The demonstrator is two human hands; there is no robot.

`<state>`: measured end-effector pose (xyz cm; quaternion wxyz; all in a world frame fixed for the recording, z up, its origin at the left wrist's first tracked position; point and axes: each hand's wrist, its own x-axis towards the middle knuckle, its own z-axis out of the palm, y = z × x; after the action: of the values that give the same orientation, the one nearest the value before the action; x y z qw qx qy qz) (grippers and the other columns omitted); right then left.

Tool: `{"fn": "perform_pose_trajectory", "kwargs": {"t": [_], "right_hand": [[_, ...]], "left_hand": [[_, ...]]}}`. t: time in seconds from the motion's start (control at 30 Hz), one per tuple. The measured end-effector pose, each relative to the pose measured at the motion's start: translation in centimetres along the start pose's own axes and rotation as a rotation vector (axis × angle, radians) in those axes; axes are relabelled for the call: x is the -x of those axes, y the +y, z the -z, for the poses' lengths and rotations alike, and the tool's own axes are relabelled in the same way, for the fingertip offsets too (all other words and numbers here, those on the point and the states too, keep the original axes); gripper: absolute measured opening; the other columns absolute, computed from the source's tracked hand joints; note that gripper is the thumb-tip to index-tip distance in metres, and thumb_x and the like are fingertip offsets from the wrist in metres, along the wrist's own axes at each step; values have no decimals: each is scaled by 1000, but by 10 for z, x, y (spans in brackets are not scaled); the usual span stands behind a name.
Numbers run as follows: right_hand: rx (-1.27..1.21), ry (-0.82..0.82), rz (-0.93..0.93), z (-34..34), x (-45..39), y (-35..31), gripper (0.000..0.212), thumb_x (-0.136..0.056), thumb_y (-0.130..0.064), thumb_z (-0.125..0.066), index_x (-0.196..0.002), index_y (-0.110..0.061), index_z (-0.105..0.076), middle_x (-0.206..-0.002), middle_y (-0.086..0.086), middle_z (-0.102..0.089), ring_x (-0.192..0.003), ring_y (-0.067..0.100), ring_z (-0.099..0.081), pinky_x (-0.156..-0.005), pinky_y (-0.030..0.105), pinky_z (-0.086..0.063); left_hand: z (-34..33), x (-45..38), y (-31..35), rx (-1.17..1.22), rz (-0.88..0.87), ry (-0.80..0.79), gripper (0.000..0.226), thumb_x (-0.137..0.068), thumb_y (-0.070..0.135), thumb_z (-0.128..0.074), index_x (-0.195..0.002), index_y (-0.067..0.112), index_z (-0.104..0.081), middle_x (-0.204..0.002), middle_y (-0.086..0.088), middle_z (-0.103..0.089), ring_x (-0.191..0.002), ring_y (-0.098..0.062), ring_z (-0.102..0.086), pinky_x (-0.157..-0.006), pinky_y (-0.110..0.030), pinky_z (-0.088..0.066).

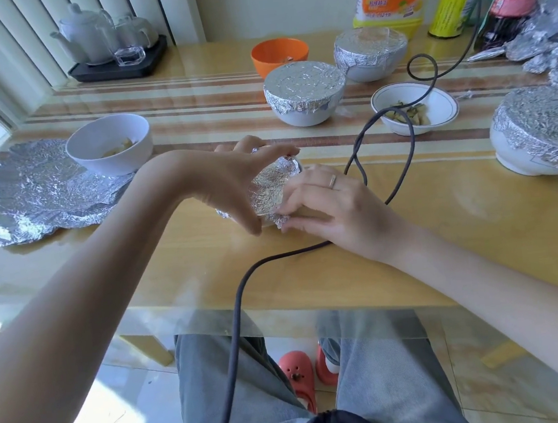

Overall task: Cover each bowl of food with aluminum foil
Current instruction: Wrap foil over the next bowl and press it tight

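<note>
near the middle of the front edge of the glass-topped wooden table (346, 273), a small bowl wrapped in crinkled silver aluminum foil (270, 191) sits between both hands. the left hand (230, 185) arches over it from the left, its thumb and fingers curled round the foil-covered rim, grasping it; the right hand (331, 199) lies low on the table on the other side, its fingertips (288, 217) pressing and pinching the loose foil skirt in against the bowl's near side. the bowl itself is almost wholly hidden, so its material cannot be told. the foil looks very thin and light, holds whatever crease it is given, and would likely tear if pulled hard, so it is best worked at the rim, folding the overhang down and under in small pinches while the other hand steadies the bowl, which seems light enough to skid on the glass. toward the left edge a white bowl with food (110, 144) stands uncovered on a flat crumpled sheet of foil (35, 199); toward the back right a shallow white dish with food (414, 107) and an orange bowl (280, 54) are also open, while three foil-covered bowls stand behind and to the right.
</note>
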<state>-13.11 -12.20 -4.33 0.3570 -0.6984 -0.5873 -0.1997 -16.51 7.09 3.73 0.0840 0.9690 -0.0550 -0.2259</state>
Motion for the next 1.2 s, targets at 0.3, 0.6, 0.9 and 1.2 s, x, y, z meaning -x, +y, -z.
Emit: {"fn": "perform_pose_trajectory", "kwargs": {"t": [0.3,0.6,0.9,1.2], "right_hand": [[-193,50,-189,-2,-7,-10,11,-75,-2,-76,-71,1,-66,-82,9,-64,-80,14,-54,-76,23,-46],[-51,38,-91,-7,-5,-12,14,-78,5,-71,-70,1,-60,-83,11,-61,-84,17,-50,-81,21,-42],[-49,-64,-133,7,-4,-5,36,-75,-24,-78,-105,-6,-69,-99,6,-65,-95,10,-49,-91,15,-38],[19,28,7,-3,-9,4,4,-81,-2,-72,-83,1,-72,-84,10,-65,-88,16,-51,-87,19,-39]], "left_hand": [[0,0,1,-9,8,-7,122,-58,35,-82,-141,62,3,-146,15,-14,-132,-24,-24,-104,-43,-38],[-1,1,2,18,-6,21,117,-59,31,-82,-140,61,-4,-144,13,-18,-130,-24,-27,-103,-45,-40],[0,2,2,9,7,8,120,-60,32,-83,-141,61,0,-147,13,-15,-132,-25,-25,-103,-43,-39],[-1,0,2,17,7,2,118,-58,31,-82,-139,63,-2,-143,16,-16,-128,-23,-27,-103,-44,-41]]}}
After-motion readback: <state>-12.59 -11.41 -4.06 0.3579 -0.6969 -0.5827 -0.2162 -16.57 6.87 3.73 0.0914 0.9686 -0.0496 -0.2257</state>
